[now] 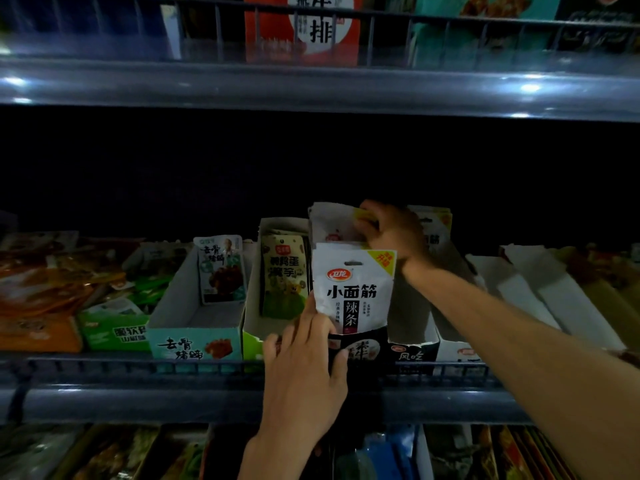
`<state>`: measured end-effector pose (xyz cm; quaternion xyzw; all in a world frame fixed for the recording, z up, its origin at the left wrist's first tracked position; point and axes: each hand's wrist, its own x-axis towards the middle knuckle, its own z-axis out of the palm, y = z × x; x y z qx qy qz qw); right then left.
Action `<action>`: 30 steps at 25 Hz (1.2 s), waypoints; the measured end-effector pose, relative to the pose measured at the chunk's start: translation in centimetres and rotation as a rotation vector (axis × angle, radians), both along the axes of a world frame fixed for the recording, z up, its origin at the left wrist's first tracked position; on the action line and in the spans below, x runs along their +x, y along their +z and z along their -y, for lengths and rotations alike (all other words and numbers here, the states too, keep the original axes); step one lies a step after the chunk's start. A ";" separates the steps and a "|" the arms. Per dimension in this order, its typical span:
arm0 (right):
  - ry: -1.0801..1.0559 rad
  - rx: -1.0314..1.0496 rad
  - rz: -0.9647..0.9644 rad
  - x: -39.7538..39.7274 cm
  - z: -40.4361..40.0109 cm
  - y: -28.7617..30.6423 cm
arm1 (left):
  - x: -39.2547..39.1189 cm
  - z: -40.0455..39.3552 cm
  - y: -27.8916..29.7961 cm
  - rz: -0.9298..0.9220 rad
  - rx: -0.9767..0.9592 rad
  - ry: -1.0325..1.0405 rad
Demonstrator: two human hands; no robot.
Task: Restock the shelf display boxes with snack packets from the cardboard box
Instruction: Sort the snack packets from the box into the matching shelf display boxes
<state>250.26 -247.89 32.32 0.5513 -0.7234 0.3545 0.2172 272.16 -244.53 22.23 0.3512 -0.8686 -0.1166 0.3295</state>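
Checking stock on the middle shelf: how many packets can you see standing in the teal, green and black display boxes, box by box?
Teal display box: 1 packet
Green display box: 1 clearly visible, more behind uncountable
Black display box: 2 visible, held by the hands
Total: 4 visible

Dim shop shelving fills the view, lit only by small bluish-white glints on the glossy front edge of the upper shelf (pixel 311 88). A thin wire rail (pixel 381 20) runs along the top of that shelf, and behind it, blurred, stand a red carton (pixel 270 29) and a teal carton (pixel 485 26). The back of the middle bay is black shadow, its grey front rail (pixel 138 400) crosses the lower part, and dark blurred packets (pixel 104 452) lie on the shelf below.
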 end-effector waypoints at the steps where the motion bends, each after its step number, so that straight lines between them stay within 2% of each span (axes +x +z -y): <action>1: 0.015 0.068 0.073 -0.4 0.2 0.1 | 0.0 0.1 0.1 0.003 0.002 0.005; 3: 0.033 0.164 0.236 -0.9 0.6 0.3 | -0.2 0.2 0.1 0.019 0.001 0.021; 4: 0.039 0.140 0.315 -0.9 0.6 0.5 | -0.3 0.1 0.2 0.026 -0.001 0.030; 6: 0.075 -0.057 0.455 -0.3 0.1 1.2 | -0.5 0.1 0.2 0.038 -0.009 0.042; 8: 0.198 -0.307 0.592 1.3 -1.6 2.2 | -0.4 0.1 0.3 0.047 -0.005 0.035; 9: 0.238 -0.311 0.571 2.2 -2.7 2.5 | -0.4 0.2 0.2 0.050 0.002 0.033; 10: 0.253 -0.171 0.475 3.1 -3.8 2.8 | -0.4 0.3 0.1 0.057 0.001 0.039; 13: 0.236 0.664 0.229 4.9 -5.2 2.4 | -0.6 0.3 0.0 0.086 -0.032 0.056; 14: 0.244 0.812 0.232 5.1 -5.2 2.2 | -0.5 0.2 0.0 0.088 -0.035 0.057; 15: 0.275 0.826 0.276 5.1 -5.0 2.0 | -0.5 0.1 0.1 0.087 -0.036 0.056; 16: 0.300 0.701 0.356 4.9 -4.7 2.1 | -0.4 0.1 0.1 0.087 -0.034 0.054; 17: 0.259 0.482 0.415 4.3 -4.2 2.4 | -0.4 0.1 0.0 0.086 -0.032 0.050; 18: 0.164 0.245 0.394 3.4 -3.4 2.7 | -0.4 0.1 0.0 0.079 -0.031 0.047; 19: 0.069 0.099 0.354 2.3 -2.5 3.0 | -0.5 0.1 0.0 0.072 -0.032 0.046; 21: -0.031 0.137 0.420 1.0 -1.0 3.6 | -0.6 0.1 0.1 0.069 -0.026 0.038; 24: 0.091 0.379 0.516 0.9 0.1 2.8 | -0.3 0.3 0.2 0.073 -0.009 0.025; 28: 0.328 0.356 0.606 1.5 -3.3 0.8 | -0.2 0.2 0.4 0.058 0.011 0.020; 30: 0.381 0.350 0.654 1.3 -5.8 1.1 | -0.2 0.0 0.4 0.057 0.013 0.008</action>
